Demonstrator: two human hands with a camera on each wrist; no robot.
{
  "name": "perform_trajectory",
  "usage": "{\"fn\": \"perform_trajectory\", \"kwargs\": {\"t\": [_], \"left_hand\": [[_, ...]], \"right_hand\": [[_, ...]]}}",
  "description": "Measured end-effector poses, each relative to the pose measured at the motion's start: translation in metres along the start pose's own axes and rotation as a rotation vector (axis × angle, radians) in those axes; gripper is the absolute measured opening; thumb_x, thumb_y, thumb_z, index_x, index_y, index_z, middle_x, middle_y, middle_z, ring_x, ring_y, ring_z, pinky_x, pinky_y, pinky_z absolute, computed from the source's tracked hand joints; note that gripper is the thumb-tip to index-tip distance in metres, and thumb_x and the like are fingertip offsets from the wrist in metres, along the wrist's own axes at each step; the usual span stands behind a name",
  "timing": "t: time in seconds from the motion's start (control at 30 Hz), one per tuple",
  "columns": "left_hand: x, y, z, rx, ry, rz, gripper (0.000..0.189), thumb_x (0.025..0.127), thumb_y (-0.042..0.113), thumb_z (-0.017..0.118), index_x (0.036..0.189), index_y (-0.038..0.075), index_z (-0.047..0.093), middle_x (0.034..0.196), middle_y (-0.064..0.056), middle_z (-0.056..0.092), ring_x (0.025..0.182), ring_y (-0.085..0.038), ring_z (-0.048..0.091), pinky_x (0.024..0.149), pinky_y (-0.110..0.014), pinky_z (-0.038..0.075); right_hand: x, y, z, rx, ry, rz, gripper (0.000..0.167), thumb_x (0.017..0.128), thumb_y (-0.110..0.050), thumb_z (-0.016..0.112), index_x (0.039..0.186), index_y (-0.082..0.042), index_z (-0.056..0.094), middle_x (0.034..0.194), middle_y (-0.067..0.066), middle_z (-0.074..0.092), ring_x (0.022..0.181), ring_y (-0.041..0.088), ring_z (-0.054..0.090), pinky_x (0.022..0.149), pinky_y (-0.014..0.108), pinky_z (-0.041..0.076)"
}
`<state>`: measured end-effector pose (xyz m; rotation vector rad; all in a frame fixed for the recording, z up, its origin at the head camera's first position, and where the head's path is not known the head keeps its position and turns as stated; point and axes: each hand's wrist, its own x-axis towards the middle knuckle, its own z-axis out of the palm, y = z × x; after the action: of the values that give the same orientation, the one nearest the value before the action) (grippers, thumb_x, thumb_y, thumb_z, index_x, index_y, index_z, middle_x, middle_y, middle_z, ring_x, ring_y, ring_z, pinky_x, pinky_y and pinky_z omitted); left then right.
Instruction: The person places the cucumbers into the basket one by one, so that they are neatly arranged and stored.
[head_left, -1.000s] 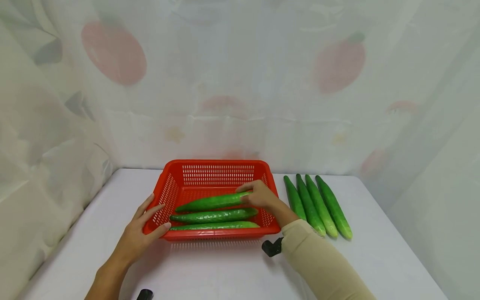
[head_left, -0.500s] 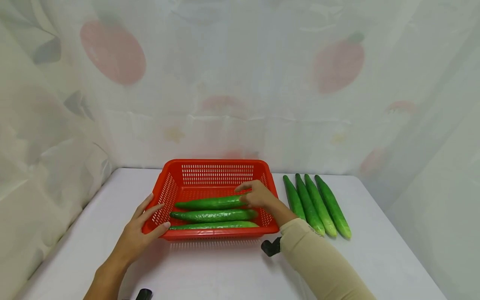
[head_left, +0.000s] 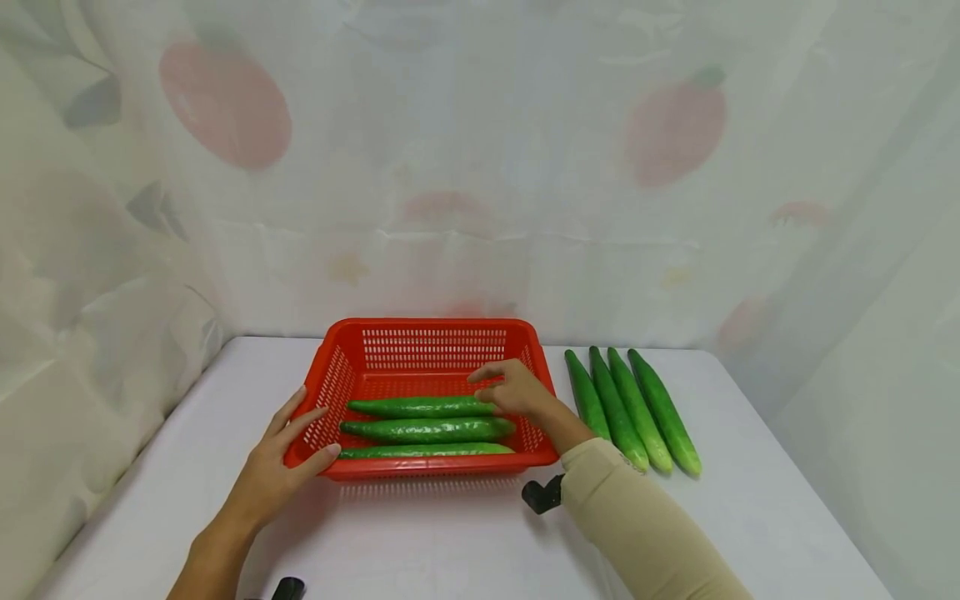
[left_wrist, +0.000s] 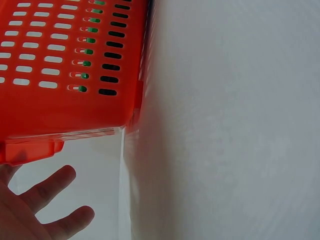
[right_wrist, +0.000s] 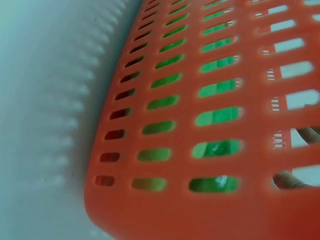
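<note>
- Well, from here I see the right hand (head_left: 517, 387) masking the right end of the rear cucumber (head_left: 420, 407) inside the red plastic basket (head_left: 435, 348); its visible fingers are parted, but I can't tell whether it grips.
- The left hand (head_left: 273, 471) spreads wide at the basket's left rim.
- The front rim partly hides the front cucumber (head_left: 427, 451).
- A second ago the rear cucumber slanted; now I see it nearly parallel to the middle cucumber (head_left: 427, 430).
</note>
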<state>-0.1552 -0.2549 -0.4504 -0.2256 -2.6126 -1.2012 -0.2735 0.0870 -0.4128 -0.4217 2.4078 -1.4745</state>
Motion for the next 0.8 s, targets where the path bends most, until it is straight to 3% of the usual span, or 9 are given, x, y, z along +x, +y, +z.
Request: {"fn": "perform_trajectory", "kwargs": {"t": [0.23, 0.47, 0.67, 0.8], "left_hand": [[0.001, 0.0, 0.0, -0.005, 0.0, 0.0, 0.057, 0.087, 0.036, 0.07, 0.135, 0.008, 0.056, 0.157, -0.002, 0.02, 0.134, -0.043, 0.028, 0.09, -0.069, 0.032], [-0.001, 0.0, -0.001, -0.003, 0.002, -0.008, 0.057, 0.088, 0.036, 0.07, 0.136, 0.009, 0.055, 0.157, -0.001, 0.02, 0.134, -0.042, 0.028, 0.089, -0.068, 0.035], [0.0, 0.0, -0.001, -0.003, -0.001, -0.008, 0.057, 0.088, 0.036, 0.069, 0.136, 0.009, 0.055, 0.157, -0.001, 0.02, 0.135, -0.042, 0.027, 0.089, -0.068, 0.035], [0.001, -0.001, 0.0, -0.004, -0.002, -0.001, 0.057, 0.088, 0.036, 0.07, 0.136, 0.009, 0.055, 0.157, 0.0, 0.02, 0.135, -0.042, 0.027, 0.089, -0.069, 0.033]], "right_hand": [[-0.007, -0.003, -0.003, 0.087, -0.009, -0.032, 0.026, 0.09, -0.004, 0.064, 0.115, -0.008, 0.069, 0.122, 0.014, 0.06, 0.099, 0.033, 0.062, 0.078, 0.047, 0.053], [-0.017, -0.006, -0.005, 0.165, -0.027, -0.077, 0.03, 0.091, -0.005, 0.065, 0.121, -0.007, 0.065, 0.123, 0.01, 0.06, 0.105, 0.038, 0.061, 0.077, 0.043, 0.054], [-0.03, -0.013, -0.008, 0.206, -0.026, -0.105, 0.031, 0.091, -0.006, 0.065, 0.122, -0.01, 0.065, 0.123, 0.009, 0.059, 0.108, 0.039, 0.059, 0.078, 0.043, 0.054], [-0.041, -0.02, -0.012, 0.192, -0.013, -0.14, 0.033, 0.091, -0.008, 0.065, 0.123, -0.012, 0.064, 0.123, 0.007, 0.059, 0.107, 0.033, 0.06, 0.077, 0.042, 0.054]]}}
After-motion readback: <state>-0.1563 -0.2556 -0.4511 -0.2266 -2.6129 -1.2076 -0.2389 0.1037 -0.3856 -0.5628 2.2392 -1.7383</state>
